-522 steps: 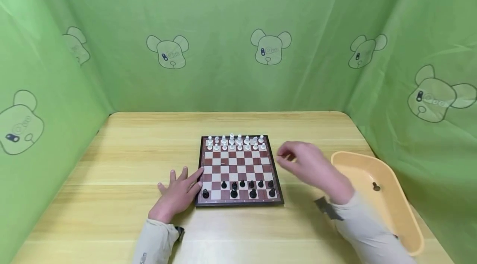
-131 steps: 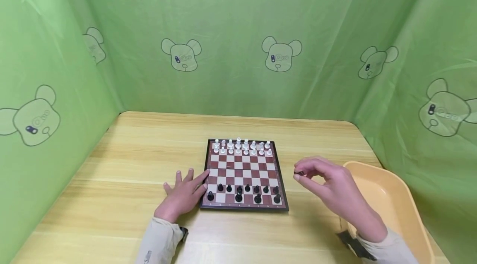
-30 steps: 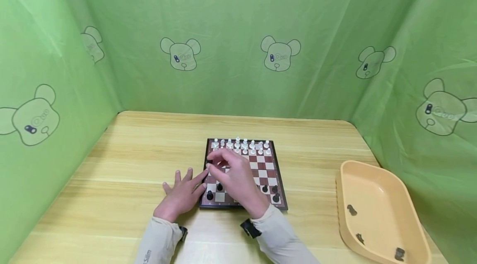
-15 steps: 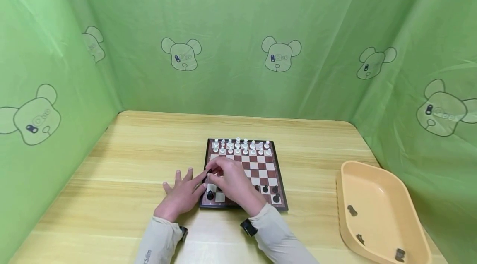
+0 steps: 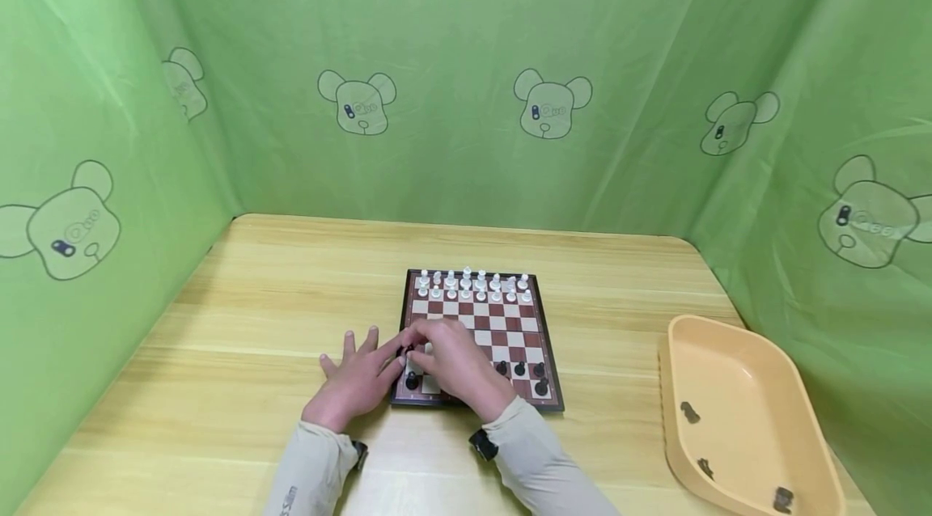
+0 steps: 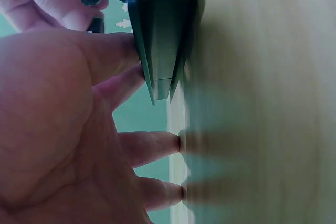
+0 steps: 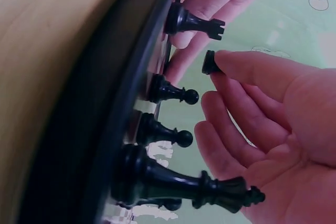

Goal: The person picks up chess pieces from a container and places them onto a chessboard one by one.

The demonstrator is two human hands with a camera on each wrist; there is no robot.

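My right hand (image 5: 459,366) pinches a small black chess piece (image 7: 210,62) between thumb and fingers above the left near part of the chessboard (image 5: 513,338). Only its base shows clearly, so its kind is hard to tell. A black rook (image 7: 194,22) stands at the near left corner, beside the held piece. Black pawns (image 7: 173,94) and a tall black piece with a crown-like top (image 7: 178,182) stand along the near rows. My left hand (image 5: 353,387), fingers spread, touches the board's left edge with thumb and index; two other fingertips touch the table. The right hand hides several near squares.
White chess pieces (image 5: 467,283) fill the two far rows. A peach plastic tray (image 5: 666,387) at the right holds several dark pieces (image 5: 782,498). Green cloth walls (image 5: 451,176) enclose the wooden table (image 5: 306,257) at the back and sides.
From beside the tray, my right hand has brought the piece to the board's left side, then nearer and lower. A black pawn was added since the oldest frame. My left hand stays at the edge.
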